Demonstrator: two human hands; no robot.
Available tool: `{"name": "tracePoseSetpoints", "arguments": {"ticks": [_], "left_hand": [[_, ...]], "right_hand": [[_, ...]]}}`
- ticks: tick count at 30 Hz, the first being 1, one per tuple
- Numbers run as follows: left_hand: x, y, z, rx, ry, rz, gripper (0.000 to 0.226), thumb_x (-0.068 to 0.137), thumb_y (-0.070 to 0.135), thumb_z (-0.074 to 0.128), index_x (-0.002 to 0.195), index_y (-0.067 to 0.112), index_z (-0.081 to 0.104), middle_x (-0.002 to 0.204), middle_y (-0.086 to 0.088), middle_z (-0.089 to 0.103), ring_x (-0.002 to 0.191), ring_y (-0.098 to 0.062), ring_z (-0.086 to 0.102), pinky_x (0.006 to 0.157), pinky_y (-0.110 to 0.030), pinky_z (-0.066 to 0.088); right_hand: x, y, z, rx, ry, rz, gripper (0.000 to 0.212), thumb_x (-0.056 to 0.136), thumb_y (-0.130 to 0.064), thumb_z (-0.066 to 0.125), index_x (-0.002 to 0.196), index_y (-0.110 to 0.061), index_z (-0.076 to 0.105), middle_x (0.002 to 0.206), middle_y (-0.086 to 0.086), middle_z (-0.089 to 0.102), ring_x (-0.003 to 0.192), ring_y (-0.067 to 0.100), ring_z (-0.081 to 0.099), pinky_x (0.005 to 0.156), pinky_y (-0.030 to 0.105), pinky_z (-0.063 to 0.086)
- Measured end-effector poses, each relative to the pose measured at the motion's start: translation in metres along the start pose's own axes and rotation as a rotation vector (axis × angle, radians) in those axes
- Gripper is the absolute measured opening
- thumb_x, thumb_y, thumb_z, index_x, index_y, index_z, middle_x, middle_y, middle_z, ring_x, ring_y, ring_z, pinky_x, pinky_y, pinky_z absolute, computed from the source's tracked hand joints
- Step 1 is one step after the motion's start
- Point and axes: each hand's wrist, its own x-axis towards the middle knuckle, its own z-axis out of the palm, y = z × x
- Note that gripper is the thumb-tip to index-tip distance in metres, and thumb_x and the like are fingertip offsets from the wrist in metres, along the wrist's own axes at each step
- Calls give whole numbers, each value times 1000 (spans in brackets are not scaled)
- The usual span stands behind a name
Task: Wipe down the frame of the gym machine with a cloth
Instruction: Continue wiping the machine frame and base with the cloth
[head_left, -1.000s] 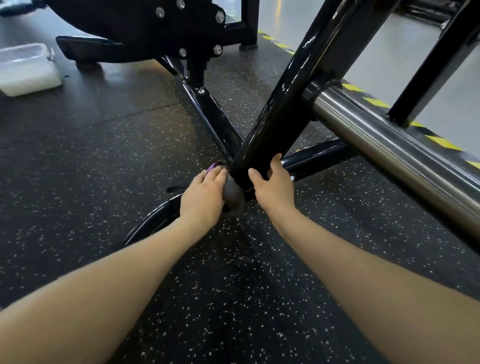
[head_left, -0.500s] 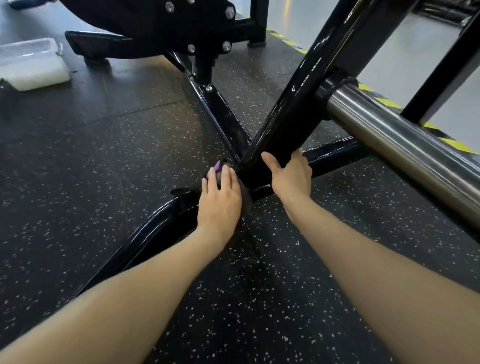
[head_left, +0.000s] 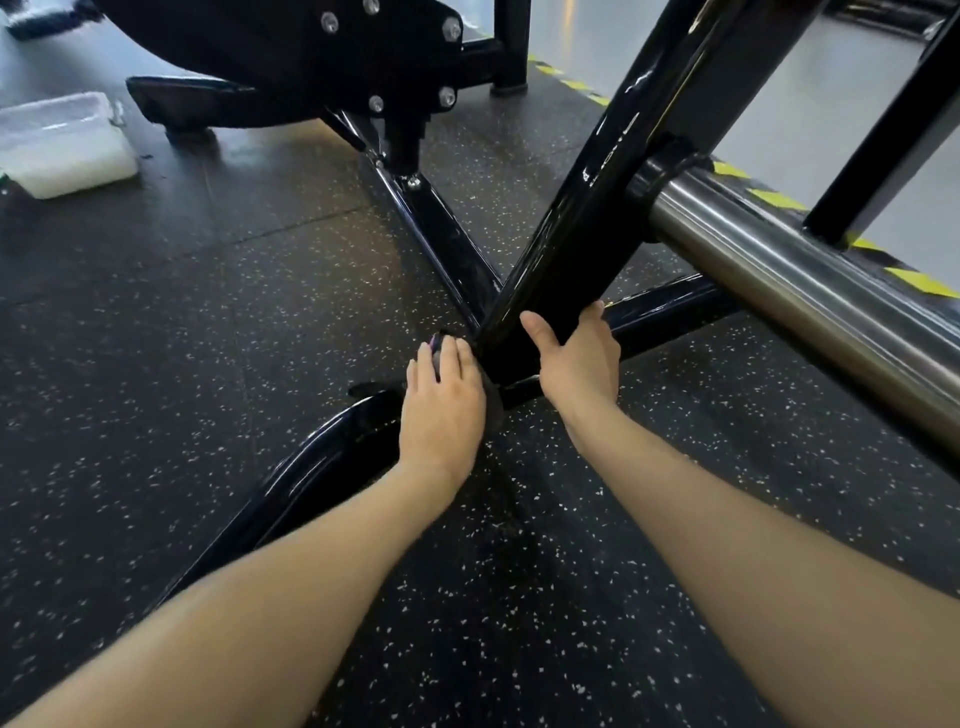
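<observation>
The gym machine's glossy black frame meets at a floor joint: a slanted post (head_left: 597, 208) rises from a curved base tube (head_left: 322, 467). My left hand (head_left: 441, 410) lies over a grey cloth (head_left: 435, 347) with a purple edge and presses it with nearly straight fingers onto the joint at the foot of the post. Most of the cloth is hidden under the hand. My right hand (head_left: 582, 374) grips the lower end of the post, thumb on the near face and fingers wrapped behind.
A thick steel bar (head_left: 779, 275) juts from the post toward the lower right. A clear plastic container (head_left: 62, 145) sits on the speckled rubber floor at upper left. Yellow-black tape (head_left: 769, 200) marks the mat's far edge. A bolted black plate (head_left: 363, 52) stands behind.
My left hand has flattened over the cloth and slid up against the post's foot. My right hand has moved a little higher on the post.
</observation>
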Motion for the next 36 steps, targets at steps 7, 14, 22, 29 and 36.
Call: {"name": "tracePoseSetpoints", "arguments": {"ticks": [7, 14, 22, 29, 36], "left_hand": [[49, -41, -29, -542, -444, -116, 56, 72, 42, 79, 110, 9, 53, 108, -6, 61, 95, -23, 59, 76, -29, 43], [15, 8, -3, -125, 100, -145, 54, 92, 5, 49, 142, -3, 28, 139, -16, 42, 131, -26, 39, 113, -34, 29], [-13, -26, -17, -192, 84, 74, 57, 88, 7, 55, 143, 10, 37, 148, -6, 38, 135, -23, 37, 111, -26, 26], [12, -22, -24, -533, -74, -249, 59, 79, 21, 70, 130, 5, 45, 129, -14, 39, 117, -30, 46, 99, -38, 41], [-14, -6, -6, 206, 202, 131, 57, 68, 11, 47, 121, -7, 58, 112, -16, 60, 101, -29, 48, 88, -35, 48]], "right_hand": [[3, 5, 2, -20, 12, -26, 74, 90, -46, 57, 146, -9, 27, 132, 8, 53, 121, 27, 51, 100, 41, 44], [2, 2, 0, -28, 4, -8, 74, 91, -45, 56, 147, -8, 25, 133, 9, 52, 124, 27, 49, 99, 40, 44], [-1, 4, 3, 33, -6, 6, 80, 91, -46, 55, 152, -13, 14, 141, 7, 45, 130, 26, 44, 103, 41, 41], [2, 10, 3, 27, -8, -46, 82, 91, -44, 56, 152, -11, 13, 141, 9, 45, 131, 28, 42, 104, 43, 40], [6, 13, 0, -9, -37, -64, 80, 92, -42, 56, 151, -9, 14, 140, 10, 46, 130, 27, 43, 102, 40, 41]]}}
